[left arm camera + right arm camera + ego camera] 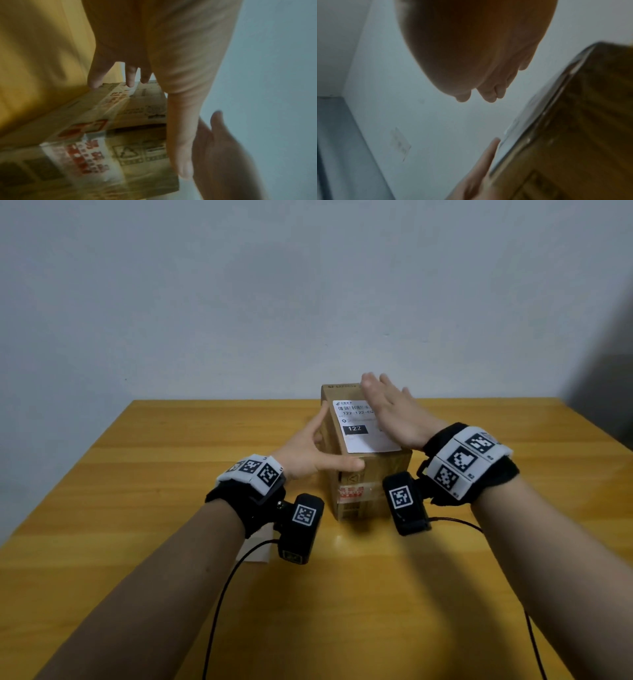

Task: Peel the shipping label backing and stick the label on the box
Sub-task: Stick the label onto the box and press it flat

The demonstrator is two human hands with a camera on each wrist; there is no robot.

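A person's two bare forearms reach forward over a wooden tabletop [144,460] toward a pale wall. Each wrist wears a black band with black-and-white square markers and a small black camera, with thin cables trailing back toward the near edge.

Partly hidden under the left forearm, a small pale sheet [255,547] lies flat on the tabletop; what it is cannot be told.

The left hand [308,450] is spread against the left side of a brown cardboard box [368,487]. Its fingers are straight, reaching along the left wall toward the far top edge, and its thumb lies across the near top corner. In the left wrist view, the fingertips [130,79] touch the box's far edge.

The box stands around the middle of the tabletop, toward the far edge. Clear tape and red printing cross its near face. A white shipping label [364,428] lies flat on the box's top, showing a barcode and a black block reading "122".

The right hand [397,414] is open and flat, palm down, fingers straight and close together, over the right part of the label. Whether the palm touches the label cannot be told; the right wrist view is blurred.
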